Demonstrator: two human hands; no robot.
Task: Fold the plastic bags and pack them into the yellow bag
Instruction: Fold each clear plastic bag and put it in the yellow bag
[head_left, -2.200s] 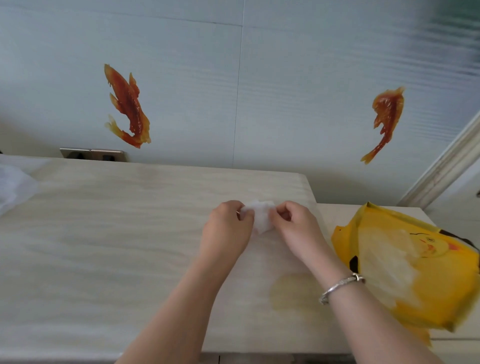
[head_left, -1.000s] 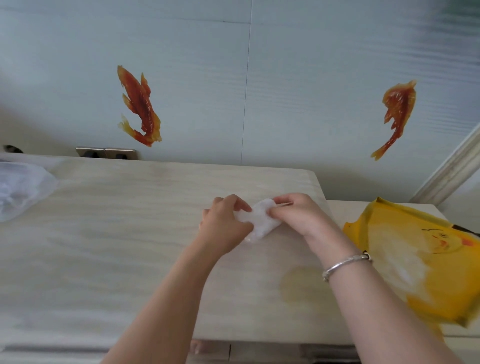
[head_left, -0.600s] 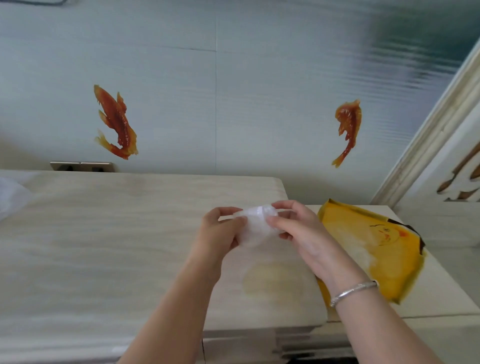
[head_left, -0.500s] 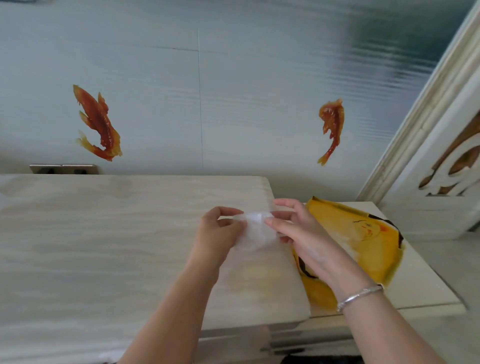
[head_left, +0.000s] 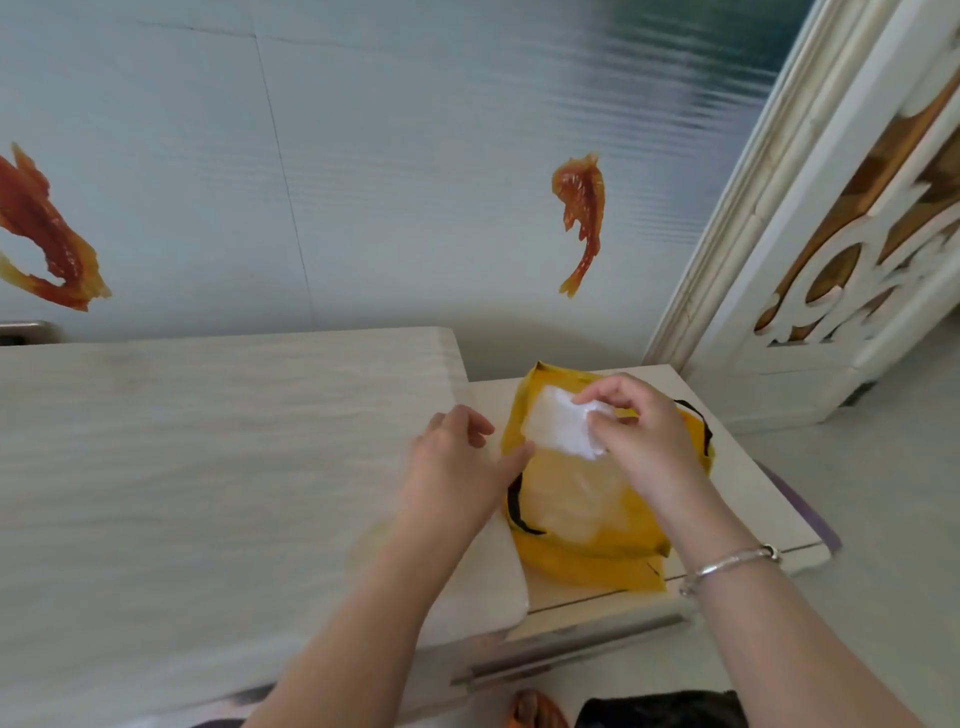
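We note a pale wood-grain table, matt and smooth, and a yellow bag of thin plastic with a soft sheen. The folded bag looks like translucent white plastic film, crinkled. The bracelet is polished silvery metal; the wall reads glossy, faintly ribbed.

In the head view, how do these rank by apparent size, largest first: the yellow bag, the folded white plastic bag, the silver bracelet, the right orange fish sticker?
1. Yellow bag
2. Folded white plastic bag
3. Orange fish sticker, uncertain against the plastic bag since it sits farther away
4. Silver bracelet
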